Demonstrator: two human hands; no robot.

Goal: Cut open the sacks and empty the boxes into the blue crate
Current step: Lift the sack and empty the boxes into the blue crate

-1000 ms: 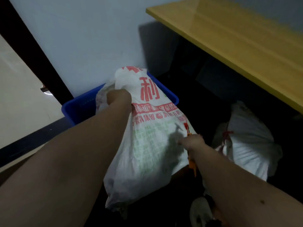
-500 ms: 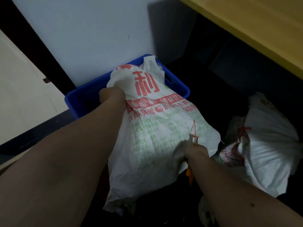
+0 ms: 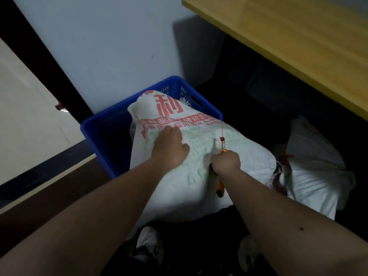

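A white woven sack [image 3: 199, 176] with red and green print lies tilted over the near rim of the blue crate [image 3: 99, 134], its top end inside the crate. My left hand [image 3: 169, 148] presses on the sack's upper side, fingers curled into the fabric. My right hand [image 3: 226, 162] grips an orange utility knife [image 3: 220, 189] against the sack; the blade end points up toward a red string [image 3: 222, 134]. A second white sack [image 3: 314, 166], tied with red cord, lies on the floor to the right.
A yellow wooden tabletop [image 3: 298, 42] overhangs the upper right, with dark space beneath. A pale wall [image 3: 109, 46] stands right behind the crate. My white shoes [image 3: 149, 244] are on the dark floor below the sack.
My left hand has moved from the sack's top end down onto its middle. The sack's top has dropped further into the crate. My right hand still holds the knife at the sack's side.
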